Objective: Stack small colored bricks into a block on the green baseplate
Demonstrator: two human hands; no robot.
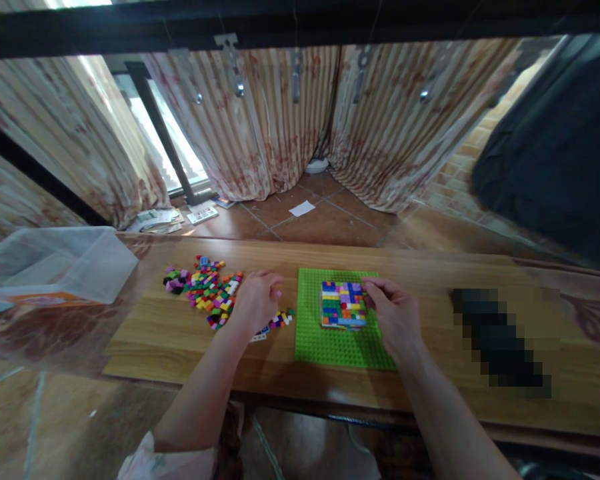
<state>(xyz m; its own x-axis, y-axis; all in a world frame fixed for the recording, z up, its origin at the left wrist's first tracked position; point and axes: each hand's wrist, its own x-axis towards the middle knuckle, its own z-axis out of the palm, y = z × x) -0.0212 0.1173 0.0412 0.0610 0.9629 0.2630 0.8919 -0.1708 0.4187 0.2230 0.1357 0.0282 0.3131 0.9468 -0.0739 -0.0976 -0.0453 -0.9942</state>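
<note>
Evidently, in the head view, the green baseplate point(313, 350) lay between the person's two hands on the wooden table point(147, 350), seemingly so that both could reach it. Near the baseplate's middle sat a layered block of colourful bricks point(343, 305); whether it was pressed onto the studs or merely resting could not be told.

The right hand point(395, 313) reached over the baseplate's right side, thumb and forefinger drawn close at the block's far right corner, perhaps to steady it; whether they pinched a brick was too small to tell. The left hand point(257, 300) hung to the left of the baseplate with its fingers curled inward, and I could not tell whether it held anything.

Farther left of the baseplate spread a pile of loose bricks point(210, 288), probably kept there within the left hand's reach. A smaller cluster point(281, 319) lay just beside the baseplate's left edge. A translucent bin point(97, 257) stood well to the baseplate's left, presumably out of the way.
</note>
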